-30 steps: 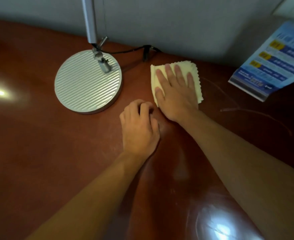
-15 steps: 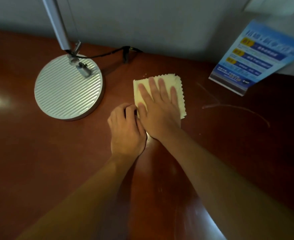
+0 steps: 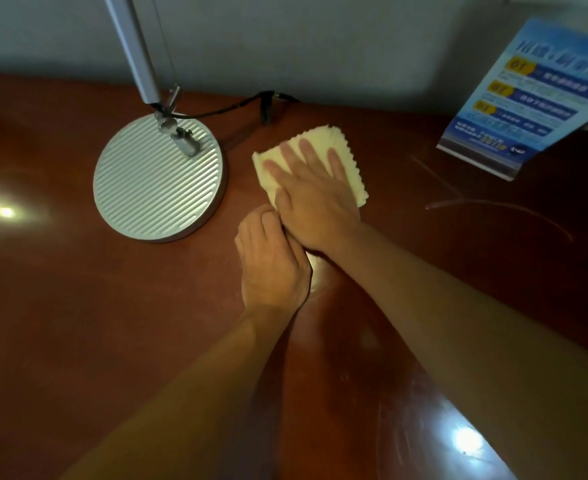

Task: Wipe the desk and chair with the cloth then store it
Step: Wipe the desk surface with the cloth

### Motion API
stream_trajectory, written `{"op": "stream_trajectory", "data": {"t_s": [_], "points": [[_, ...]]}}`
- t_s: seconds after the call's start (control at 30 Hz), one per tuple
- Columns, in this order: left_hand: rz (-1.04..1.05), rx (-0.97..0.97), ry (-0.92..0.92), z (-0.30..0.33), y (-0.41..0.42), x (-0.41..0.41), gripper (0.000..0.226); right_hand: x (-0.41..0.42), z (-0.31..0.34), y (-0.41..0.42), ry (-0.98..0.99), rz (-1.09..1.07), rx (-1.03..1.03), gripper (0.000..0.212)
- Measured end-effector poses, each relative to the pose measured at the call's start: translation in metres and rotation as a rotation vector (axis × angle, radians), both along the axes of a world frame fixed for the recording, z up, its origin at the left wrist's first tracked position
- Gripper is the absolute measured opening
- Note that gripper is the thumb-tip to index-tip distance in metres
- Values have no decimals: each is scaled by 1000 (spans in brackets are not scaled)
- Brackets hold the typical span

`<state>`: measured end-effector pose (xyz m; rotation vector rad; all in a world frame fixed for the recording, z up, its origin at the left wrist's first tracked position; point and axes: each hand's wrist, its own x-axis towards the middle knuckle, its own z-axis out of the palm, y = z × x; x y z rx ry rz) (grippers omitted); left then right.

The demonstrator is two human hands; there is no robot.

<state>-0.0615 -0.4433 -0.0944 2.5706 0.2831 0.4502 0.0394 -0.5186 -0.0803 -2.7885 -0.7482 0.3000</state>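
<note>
A pale yellow cloth with zigzag edges lies on the reddish-brown desk, near the back wall. My right hand presses flat on the cloth with fingers spread, covering most of it. My left hand rests on the desk just in front and to the left, fingers curled, knuckles touching the right hand's thumb side. Whether the left fingertips pinch the cloth's near corner is hidden. No chair is in view.
A round ribbed silver lamp base stands just left of the cloth, its pole rising at the back. A black cable runs along the wall behind the cloth. A blue leaflet stand leans at the back right.
My right hand has slid the cloth a little left, closer to the lamp base, and turned it slightly. The left hand has stayed beside it. The camera view has shifted.
</note>
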Motion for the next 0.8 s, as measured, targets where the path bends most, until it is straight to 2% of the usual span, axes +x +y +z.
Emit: {"op": "stream_trajectory", "data": {"t_s": [0.1,0.2,0.33,0.47,0.57,0.67,0.8], "points": [[-3,-2,-6,1,-1,0,9,-22,-5,-32,-73,48,16,53],[-11,17,-1,2,0,0,14,-17,-6,-60,-88,-78,-30,55],[-3,40,27,0,-1,0,18,14,1,-22,-13,-209,-22,55],[13,-4,31,-3,2,0,14,11,11,30,85,-30,61,50],[9,3,38,-4,1,0,14,8,9,10,50,45,23,52],[19,19,72,-3,0,0,18,30,5,-22,-42,-69,-29,61],[10,26,116,0,2,2,31,32,2,-15,-65,-168,-51,59]]}}
